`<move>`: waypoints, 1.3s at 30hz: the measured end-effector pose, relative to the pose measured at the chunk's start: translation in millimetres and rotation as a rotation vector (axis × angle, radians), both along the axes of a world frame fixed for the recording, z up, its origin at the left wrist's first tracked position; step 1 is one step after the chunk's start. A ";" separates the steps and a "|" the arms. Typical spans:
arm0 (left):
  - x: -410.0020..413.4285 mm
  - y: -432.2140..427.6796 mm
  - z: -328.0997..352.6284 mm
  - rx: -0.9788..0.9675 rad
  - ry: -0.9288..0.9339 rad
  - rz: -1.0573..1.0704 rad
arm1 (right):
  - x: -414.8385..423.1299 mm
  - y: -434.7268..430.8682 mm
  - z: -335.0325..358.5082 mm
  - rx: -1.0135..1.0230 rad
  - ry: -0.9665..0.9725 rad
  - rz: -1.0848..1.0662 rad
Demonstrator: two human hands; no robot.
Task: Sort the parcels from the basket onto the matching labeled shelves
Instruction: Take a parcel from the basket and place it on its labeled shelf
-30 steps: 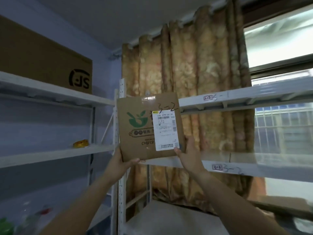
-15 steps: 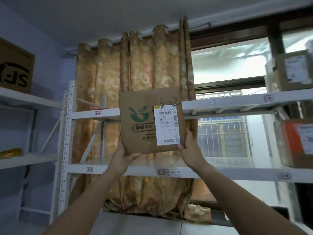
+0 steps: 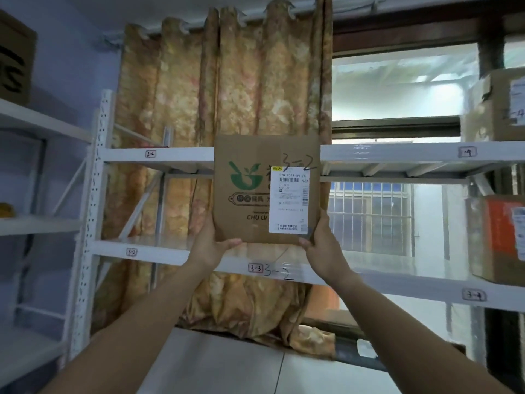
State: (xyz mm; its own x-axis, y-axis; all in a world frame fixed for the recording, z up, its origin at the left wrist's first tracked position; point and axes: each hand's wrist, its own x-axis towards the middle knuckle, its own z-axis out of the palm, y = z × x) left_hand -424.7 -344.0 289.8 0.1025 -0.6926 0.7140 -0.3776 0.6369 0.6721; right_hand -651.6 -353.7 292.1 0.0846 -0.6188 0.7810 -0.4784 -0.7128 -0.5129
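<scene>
Cardboard parcel [image 3: 250, 194] is held upright in the air, in front of the white racks. The left hand [image 3: 208, 247] grasps its lower left corner, with the thumb on the front face; the right hand [image 3: 324, 245] grasps the lower right corner in the same way. The parcel hangs just above a shelf [image 3: 159, 255]; whether it touches it I cannot tell.

A mark "3-2" [image 3: 298, 164] is written by hand on the parcel, above the white label [image 3: 288, 200]; the shelf below the hands carries a tag [image 3: 131, 252] reading "3-2" and a written "3-2" [image 3: 279, 273] near the middle, so I judge this is the matching place.

Setting the parcel down there is the step in hand; it is not yet done. An upper box [image 3: 500, 103] and a lower box [image 3: 500, 243] stand at the right, which suggests that part of the sorting is done. The basket is not in view, so how many parcels are left I cannot say.
</scene>
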 end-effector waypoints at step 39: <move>315.2 -306.4 -36.4 0.073 0.026 -0.124 | 323.3 -292.6 -39.0 0.153 -0.128 -0.008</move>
